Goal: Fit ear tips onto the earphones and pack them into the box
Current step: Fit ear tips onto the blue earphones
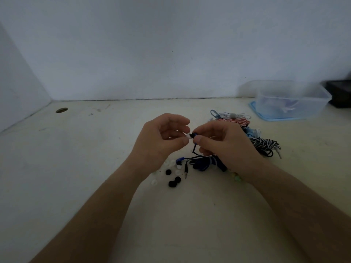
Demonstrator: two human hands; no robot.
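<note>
Ear tip (188, 136), white, pinched between thumb and fingertips of left hand (161, 138); the other fingers curl loosely above it. The tip touches the nozzle end of a blue earbud (194, 135). Right hand (224, 141) pinches that earbud between thumb and forefinger, remaining fingers curled under. Both hands are raised just above the blue cable bundle (207, 164), and the earbud's cord hangs down to it.

The bundle lies on the table (114, 149), partly under the right wrist. Just left of the bundle: second blue earbud (179, 162), a white tip already on it, and the jack plug (186, 170). Further left of the bundle: loose white ear tips (169, 164), and black ear tips (173, 182) a little nearer the person. Green ear tips (237, 179) sit right of the bundle, against the right wrist.

Behind the bundle: pile of other earphones (237, 120), red-white and pale ones. Right of the bundle: black-and-white striped earphones (266, 145). Far behind and right of the bundle: clear plastic box (292, 101) standing on a blue lid (266, 117); contents blurred.
</note>
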